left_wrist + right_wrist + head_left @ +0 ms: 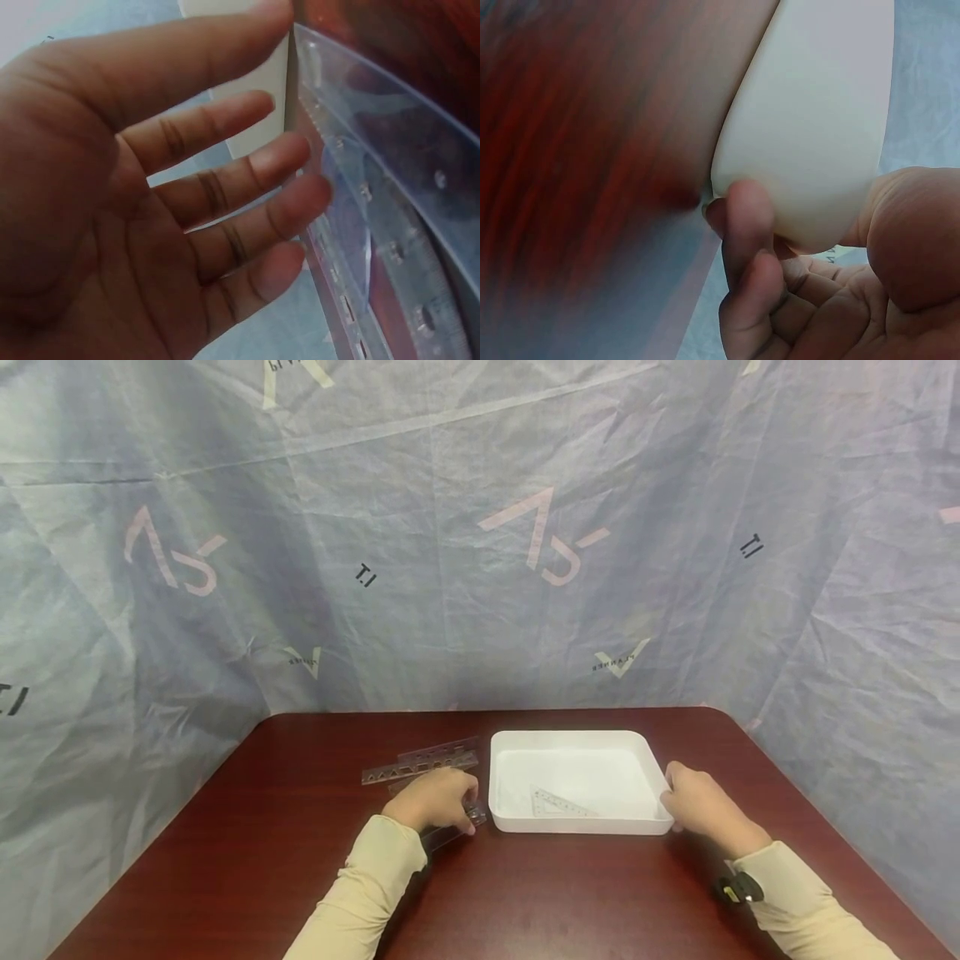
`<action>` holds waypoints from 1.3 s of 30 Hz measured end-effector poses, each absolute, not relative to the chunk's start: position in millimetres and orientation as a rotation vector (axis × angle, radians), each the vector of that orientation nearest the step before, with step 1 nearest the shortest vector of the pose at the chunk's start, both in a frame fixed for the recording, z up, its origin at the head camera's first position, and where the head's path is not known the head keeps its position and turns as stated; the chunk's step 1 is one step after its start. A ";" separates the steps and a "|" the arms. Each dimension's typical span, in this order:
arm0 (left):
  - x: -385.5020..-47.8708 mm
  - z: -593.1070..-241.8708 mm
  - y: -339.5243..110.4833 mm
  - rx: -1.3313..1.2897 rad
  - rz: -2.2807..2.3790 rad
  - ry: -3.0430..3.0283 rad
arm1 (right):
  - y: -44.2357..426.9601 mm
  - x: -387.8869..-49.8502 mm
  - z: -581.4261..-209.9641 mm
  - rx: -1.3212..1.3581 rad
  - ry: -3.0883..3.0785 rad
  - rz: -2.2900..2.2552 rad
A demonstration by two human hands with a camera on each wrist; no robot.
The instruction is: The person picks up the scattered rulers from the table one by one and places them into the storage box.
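A white tray (581, 825) stands on the table, and a clear set square (555, 804) lies in its front part. My right hand (701, 810) grips the tray's right side, with the thumb at the rim; in the right wrist view, curled fingers (750, 225) press the outer wall near its bottom. Left of the tray, my left hand (437, 797) is over several clear plastic rulers (420, 767), some with cut-out shapes. Seen from the left wrist, its fingers are spread and slightly bent beside the clear rulers (397, 251). Whether the fingertips touch them, I cannot tell.
The dark red wooden table (555, 902) has a rounded far edge. Grey printed fabric (450, 568) hangs behind and on both sides. A small black device (738, 887) is strapped to the right wrist.
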State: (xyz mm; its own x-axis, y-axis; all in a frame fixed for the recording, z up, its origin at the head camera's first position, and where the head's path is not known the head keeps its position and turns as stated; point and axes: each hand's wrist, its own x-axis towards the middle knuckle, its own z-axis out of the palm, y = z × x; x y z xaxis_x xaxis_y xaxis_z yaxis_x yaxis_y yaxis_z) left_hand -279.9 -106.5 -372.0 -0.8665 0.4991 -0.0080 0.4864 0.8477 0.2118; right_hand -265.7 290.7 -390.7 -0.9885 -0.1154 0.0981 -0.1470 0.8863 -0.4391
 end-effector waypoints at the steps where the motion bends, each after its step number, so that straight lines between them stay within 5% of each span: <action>1: -279.7 -373.1 -106.1 0.780 0.313 2.959 | 290.8 -265.6 -391.0 0.206 -2.985 0.697; 39: -280.0 -383.5 -102.8 0.728 0.320 2.992 | 289.9 -263.4 -390.7 0.267 -2.945 0.691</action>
State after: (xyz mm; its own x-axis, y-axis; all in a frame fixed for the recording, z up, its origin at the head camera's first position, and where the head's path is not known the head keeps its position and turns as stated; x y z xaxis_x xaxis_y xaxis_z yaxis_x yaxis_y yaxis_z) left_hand -280.0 -102.8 -383.5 -0.8885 0.4589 0.0044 0.4495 0.8681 0.2106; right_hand -263.4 289.9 -390.7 -0.9791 -0.1462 0.1414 -0.1938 0.8814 -0.4309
